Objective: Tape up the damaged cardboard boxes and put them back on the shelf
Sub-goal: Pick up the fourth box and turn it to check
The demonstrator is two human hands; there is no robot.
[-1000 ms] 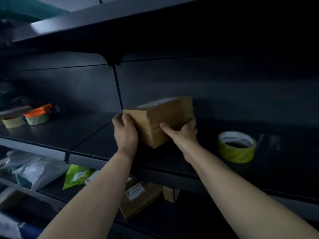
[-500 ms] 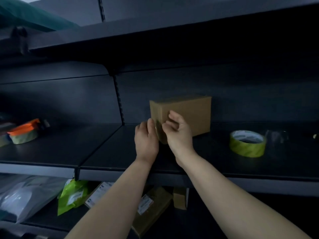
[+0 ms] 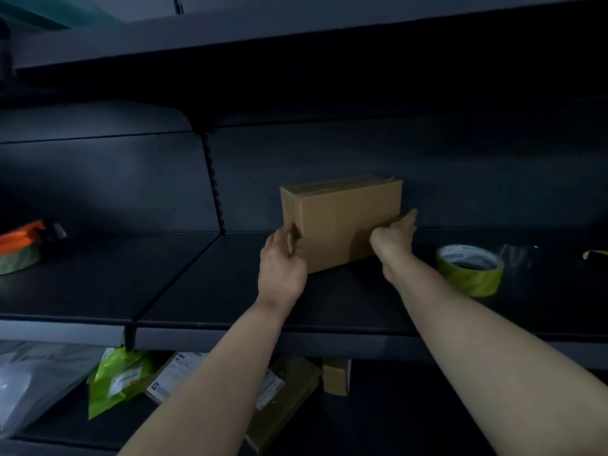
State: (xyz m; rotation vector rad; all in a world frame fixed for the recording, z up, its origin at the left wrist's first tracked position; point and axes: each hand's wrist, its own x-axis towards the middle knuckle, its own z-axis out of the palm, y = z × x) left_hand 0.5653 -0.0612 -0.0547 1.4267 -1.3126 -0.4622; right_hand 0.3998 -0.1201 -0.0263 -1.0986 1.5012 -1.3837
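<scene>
Cardboard box (image 3: pixel 342 222) standing on the dark shelf (image 3: pixel 204 291), a hand at each end.
White labels on the parcels (image 3: pixel 283 390) below the box are too blurred to read. A yellow-green tape roll (image 3: pixel 470 274) lies right of the box, an orange-topped roll (image 3: pixel 23 245) far left of it, and a green pouch (image 3: pixel 115 380) below left. The left hand (image 3: pixel 281 264) grips the box's near left corner. The right hand (image 3: pixel 393 236) touches its lower right edge; I cannot tell whether it grips.

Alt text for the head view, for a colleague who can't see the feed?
A brown cardboard box stands on a dark shelf, the left hand gripping its lower left corner and the right hand touching its right end. A yellow-green tape roll lies to its right; parcels and a green bag sit on the shelf below.
</scene>
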